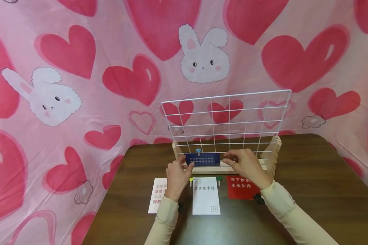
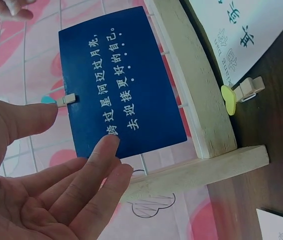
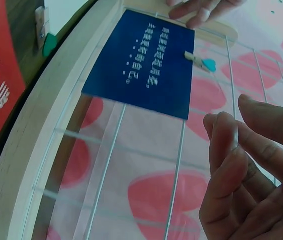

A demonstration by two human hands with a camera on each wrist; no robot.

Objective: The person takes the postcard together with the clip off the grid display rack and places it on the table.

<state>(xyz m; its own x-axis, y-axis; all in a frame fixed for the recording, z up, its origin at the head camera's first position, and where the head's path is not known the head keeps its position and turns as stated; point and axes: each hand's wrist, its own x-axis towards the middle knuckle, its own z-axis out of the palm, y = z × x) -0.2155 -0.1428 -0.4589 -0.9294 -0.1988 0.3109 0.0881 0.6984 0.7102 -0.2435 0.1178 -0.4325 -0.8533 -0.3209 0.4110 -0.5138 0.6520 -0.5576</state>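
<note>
A dark blue card (image 1: 203, 160) with white writing hangs low on a white wire grid (image 1: 229, 110). One small wooden clothespin (image 2: 67, 100) with a blue heart grips its upper edge. At the card's left end is my left hand (image 1: 177, 176), its fingertips touching the card's face and its thumb apart near the clothespin, as the left wrist view shows. My right hand (image 1: 246, 165) hovers in front of the grid, right of the card. Its fingers are loosely bent with nothing between them in the right wrist view, and it stands apart from the card.
The grid stands in a wooden base (image 1: 274, 154) on a brown table (image 1: 312, 190). In front lie a white card (image 1: 206, 200), another white card (image 1: 153, 204) partly behind my left arm, and a red card (image 1: 239, 192). A yellow clothespin (image 2: 241, 94) and a green clothespin (image 1: 219, 180) lie nearby.
</note>
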